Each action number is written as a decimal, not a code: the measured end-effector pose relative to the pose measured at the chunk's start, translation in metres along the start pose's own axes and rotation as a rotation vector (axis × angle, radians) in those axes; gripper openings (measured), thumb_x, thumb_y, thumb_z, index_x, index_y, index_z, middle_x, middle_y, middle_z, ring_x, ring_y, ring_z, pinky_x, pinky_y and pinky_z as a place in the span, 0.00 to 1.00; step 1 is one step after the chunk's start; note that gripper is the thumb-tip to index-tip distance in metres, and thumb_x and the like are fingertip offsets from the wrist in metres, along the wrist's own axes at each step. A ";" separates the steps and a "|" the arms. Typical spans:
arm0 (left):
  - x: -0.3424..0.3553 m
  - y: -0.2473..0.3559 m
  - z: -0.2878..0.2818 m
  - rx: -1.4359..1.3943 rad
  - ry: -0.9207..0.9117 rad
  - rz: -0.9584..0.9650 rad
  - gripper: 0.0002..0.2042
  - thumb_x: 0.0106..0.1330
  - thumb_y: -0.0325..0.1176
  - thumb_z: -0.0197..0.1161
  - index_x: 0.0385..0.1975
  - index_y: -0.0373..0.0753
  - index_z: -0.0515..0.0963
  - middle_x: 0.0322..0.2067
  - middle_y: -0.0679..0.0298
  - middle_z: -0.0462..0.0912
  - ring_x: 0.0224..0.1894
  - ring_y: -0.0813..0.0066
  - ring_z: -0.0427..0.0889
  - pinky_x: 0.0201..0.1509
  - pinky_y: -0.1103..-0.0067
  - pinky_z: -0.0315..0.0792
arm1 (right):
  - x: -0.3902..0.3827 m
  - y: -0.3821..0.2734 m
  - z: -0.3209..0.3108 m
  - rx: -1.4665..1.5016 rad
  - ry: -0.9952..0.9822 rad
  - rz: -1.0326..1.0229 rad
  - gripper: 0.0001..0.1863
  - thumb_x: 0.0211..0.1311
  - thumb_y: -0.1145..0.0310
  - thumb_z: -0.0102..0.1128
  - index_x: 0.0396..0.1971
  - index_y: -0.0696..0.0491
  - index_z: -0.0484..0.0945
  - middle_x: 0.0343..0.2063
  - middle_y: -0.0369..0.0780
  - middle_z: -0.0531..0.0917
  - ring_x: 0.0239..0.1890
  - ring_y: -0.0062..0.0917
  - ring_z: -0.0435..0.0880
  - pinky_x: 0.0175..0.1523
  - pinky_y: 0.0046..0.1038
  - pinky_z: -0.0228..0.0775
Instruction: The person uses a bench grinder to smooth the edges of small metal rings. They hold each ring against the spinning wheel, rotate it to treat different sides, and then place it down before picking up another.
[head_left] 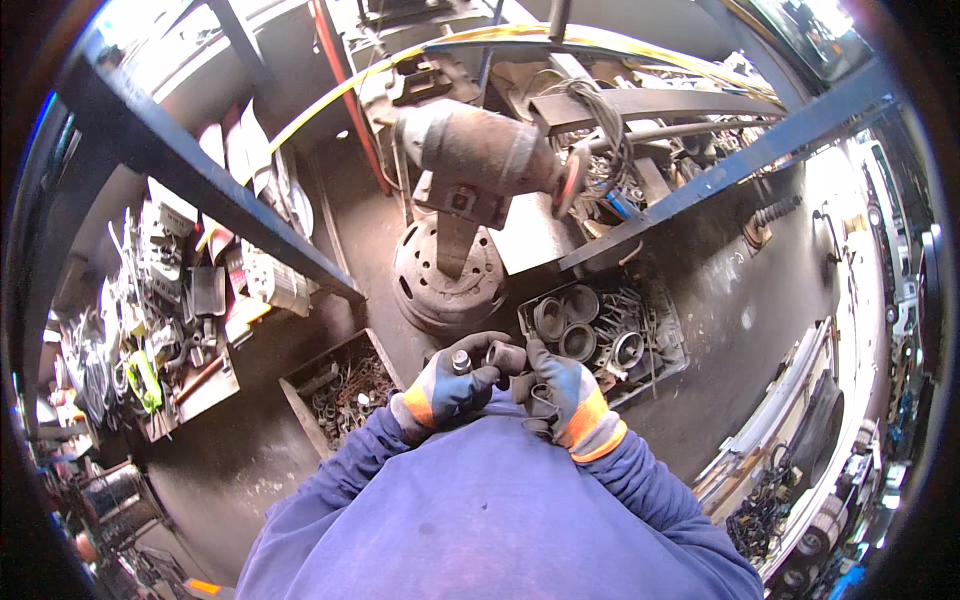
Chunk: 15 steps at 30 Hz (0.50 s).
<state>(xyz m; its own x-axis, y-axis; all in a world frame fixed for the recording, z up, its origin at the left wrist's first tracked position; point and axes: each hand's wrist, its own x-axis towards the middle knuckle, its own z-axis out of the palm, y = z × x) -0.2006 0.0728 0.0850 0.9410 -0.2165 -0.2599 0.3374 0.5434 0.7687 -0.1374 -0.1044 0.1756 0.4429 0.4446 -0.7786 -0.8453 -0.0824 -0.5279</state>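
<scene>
Both my hands are close together in front of my chest, in grey gloves with orange cuffs. My left hand (pixel 452 388) is closed around a short metal rod with a shiny round end (pixel 461 361). Its fingertips also meet a dark, hollow metal cylinder (pixel 506 357) between the hands. My right hand (pixel 563 388) is closed on a dark curved metal piece (pixel 541 402), whose exact kind I cannot make out. The right fingers reach up beside the cylinder; whether they touch it is hidden.
A bench grinder (pixel 480 148) stands ahead on a wheel-rim base (pixel 450 280). A crate of metal rings (pixel 665 352) lies front right, a scrap-filled wooden box (pixel 300 400) front left. Blue steel beams (pixel 220 190) slant on both sides. Piled parts (pixel 170 290) crowd the left.
</scene>
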 end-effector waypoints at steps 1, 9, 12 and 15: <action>-0.003 -0.007 -0.009 -0.102 0.017 0.018 0.28 0.68 0.40 0.65 0.64 0.36 0.64 0.44 0.65 0.81 0.37 0.81 0.78 0.36 0.85 0.71 | 0.004 0.001 0.007 -0.090 -0.001 -0.046 0.23 0.74 0.49 0.48 0.31 0.54 0.79 0.20 0.31 0.75 0.15 0.13 0.68 0.19 0.18 0.59; -0.027 0.001 -0.053 -0.330 0.022 -0.102 0.30 0.66 0.48 0.65 0.63 0.42 0.65 0.39 0.62 0.81 0.24 0.83 0.74 0.22 0.86 0.64 | 0.034 0.002 0.048 -0.288 -0.065 -0.086 0.18 0.75 0.59 0.46 0.36 0.57 0.78 0.20 0.31 0.74 0.15 0.10 0.65 0.17 0.16 0.54; -0.030 0.009 -0.058 -0.352 0.035 -0.093 0.31 0.65 0.46 0.68 0.63 0.41 0.65 0.39 0.64 0.80 0.25 0.84 0.73 0.22 0.87 0.64 | 0.041 0.001 0.058 -0.210 -0.070 -0.075 0.17 0.74 0.58 0.48 0.40 0.58 0.78 0.20 0.32 0.75 0.14 0.10 0.65 0.16 0.16 0.53; -0.027 0.013 -0.062 -0.181 0.080 -0.021 0.34 0.64 0.42 0.68 0.66 0.41 0.61 0.41 0.64 0.81 0.25 0.83 0.74 0.25 0.86 0.67 | 0.046 -0.002 0.065 -0.196 -0.064 -0.047 0.18 0.74 0.55 0.52 0.44 0.57 0.77 0.20 0.33 0.76 0.13 0.10 0.64 0.15 0.16 0.52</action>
<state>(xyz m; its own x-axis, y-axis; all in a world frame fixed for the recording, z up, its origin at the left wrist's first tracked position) -0.2203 0.1361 0.0653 0.9302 -0.1688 -0.3260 0.3497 0.6776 0.6469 -0.1348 -0.0260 0.1628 0.4555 0.5076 -0.7313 -0.7469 -0.2290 -0.6242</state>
